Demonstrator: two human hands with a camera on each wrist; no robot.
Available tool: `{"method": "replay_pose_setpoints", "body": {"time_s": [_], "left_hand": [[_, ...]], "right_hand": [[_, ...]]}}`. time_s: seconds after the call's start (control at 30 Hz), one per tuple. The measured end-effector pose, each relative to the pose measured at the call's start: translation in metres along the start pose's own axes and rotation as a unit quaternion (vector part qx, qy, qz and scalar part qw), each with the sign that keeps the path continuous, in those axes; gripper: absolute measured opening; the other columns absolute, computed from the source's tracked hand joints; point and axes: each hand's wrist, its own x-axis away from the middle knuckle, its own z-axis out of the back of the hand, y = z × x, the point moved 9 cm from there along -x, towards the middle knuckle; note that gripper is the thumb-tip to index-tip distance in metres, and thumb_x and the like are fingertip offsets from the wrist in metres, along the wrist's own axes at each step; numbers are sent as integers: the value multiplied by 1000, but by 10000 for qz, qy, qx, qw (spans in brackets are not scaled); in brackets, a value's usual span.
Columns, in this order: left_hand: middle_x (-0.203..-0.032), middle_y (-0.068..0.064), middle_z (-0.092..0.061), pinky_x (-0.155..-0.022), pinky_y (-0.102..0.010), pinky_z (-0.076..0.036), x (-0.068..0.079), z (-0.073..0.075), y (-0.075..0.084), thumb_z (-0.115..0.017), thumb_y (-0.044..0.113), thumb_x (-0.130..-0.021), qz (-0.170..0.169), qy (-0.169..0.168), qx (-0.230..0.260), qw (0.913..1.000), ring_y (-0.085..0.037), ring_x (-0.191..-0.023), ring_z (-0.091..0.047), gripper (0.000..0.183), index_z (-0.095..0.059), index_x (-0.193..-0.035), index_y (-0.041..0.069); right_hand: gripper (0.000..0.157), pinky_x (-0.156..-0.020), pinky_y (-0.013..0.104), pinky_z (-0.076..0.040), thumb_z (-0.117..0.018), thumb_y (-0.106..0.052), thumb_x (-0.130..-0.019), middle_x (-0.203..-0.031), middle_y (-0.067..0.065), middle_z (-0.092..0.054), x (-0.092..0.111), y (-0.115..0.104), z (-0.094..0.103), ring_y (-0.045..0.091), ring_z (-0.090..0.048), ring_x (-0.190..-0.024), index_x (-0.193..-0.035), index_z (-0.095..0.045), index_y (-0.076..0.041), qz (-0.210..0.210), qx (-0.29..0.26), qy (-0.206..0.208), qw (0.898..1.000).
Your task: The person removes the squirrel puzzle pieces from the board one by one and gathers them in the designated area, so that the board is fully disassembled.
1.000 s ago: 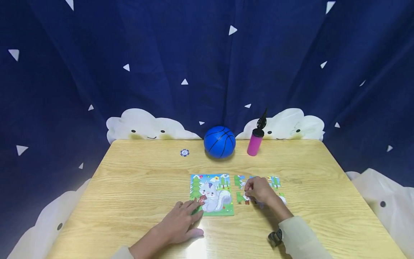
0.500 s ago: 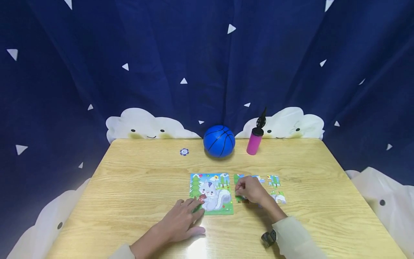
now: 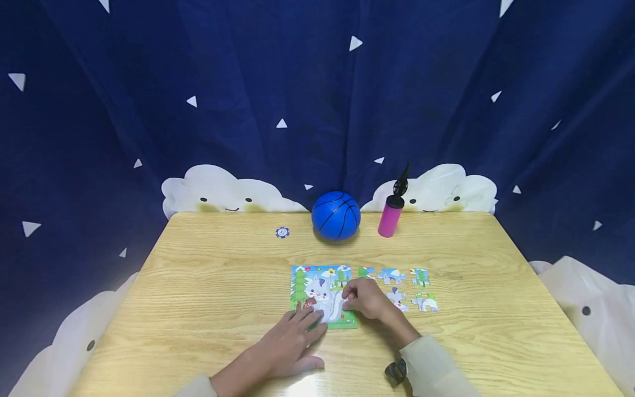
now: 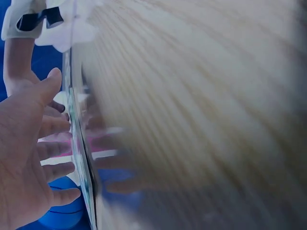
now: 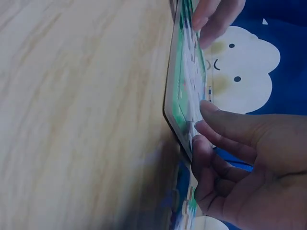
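In the head view, a jigsaw puzzle (image 3: pixel 303 282) with a white squirrel picture lies flat mid-table. My left hand (image 3: pixel 290 343) rests across its lower left part, fingers spread and nearly straight. Over the puzzle's right edge my right hand (image 3: pixel 368 300) has its thumb and fingers curled, the tips at the squirrel's tail. Seen from the right wrist, those fingertips (image 5: pixel 207 106) meet the puzzle's corner, but whether they pinch a piece is unclear. Loose puzzle pieces (image 3: pixel 393 276) lie in two rows to the right. My right hand may hide part of the lower row.
Behind the puzzle, a blue basketball (image 3: pixel 336 216) sits near the table's (image 3: pixel 223 264) back edge. Right of it stands a pink hand pump (image 3: pixel 390 219) with a black top. A poker chip (image 3: pixel 282 232) lies left of the ball. A dark blue curtain (image 3: pixel 248 110) hangs behind.
My right hand has moved left from above the loose pieces to the puzzle's right edge, uncovering pieces behind it. My left hand has slid slightly right over the puzzle.
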Motion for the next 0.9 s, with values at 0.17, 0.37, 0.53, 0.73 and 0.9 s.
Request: {"method": "replay_pose_setpoints", "body": {"time_s": [0.17,0.37,0.53,0.73,0.9], "left_hand": [[-142,-11,-49,-104,-51,-40,-2,-3,3,-44,61,-91,-90,-24,187,9998,-32,-133,-44,66,-53,-135,13],[-142,-12,-49,-103,-52,-40,-3,-6,5,-41,62,-91,-131,-60,141,9998,-33,-131,-45,67,-52,-136,13],[-142,-11,-49,-103,-51,-41,-4,-8,4,-40,62,-92,-88,-176,137,9997,-32,-131,-45,67,-52,-136,13],[-142,-10,-50,-104,-49,-41,-5,-11,4,-38,62,-92,-36,-320,156,9994,-31,-131,-46,66,-52,-135,14],[-142,-10,-49,-103,-49,-42,-5,-12,3,-39,62,-93,-25,-325,148,9994,-31,-131,-46,65,-53,-135,14]], "right_hand": [[12,-58,18,-38,-76,-4,-74,-68,-3,-54,0,-2,-3,8,-46,-64,-80,-65,-5,22,52,98,9999],[12,-57,18,-39,-75,-1,-74,-67,-1,-53,0,-3,-6,9,-46,-64,-79,-64,-4,115,91,84,9999],[12,-58,18,-39,-74,-2,-76,-69,-1,-54,0,-4,-6,9,-47,-65,-81,-64,-5,127,149,16,9998],[10,-59,18,-42,-73,-4,-77,-71,-1,-57,1,-6,-2,9,-49,-66,-81,-64,-6,156,146,43,9998],[6,-59,18,-43,-70,-4,-82,-72,-1,-59,-1,-7,1,9,-51,-66,-83,-64,-7,232,55,131,9996]]}}
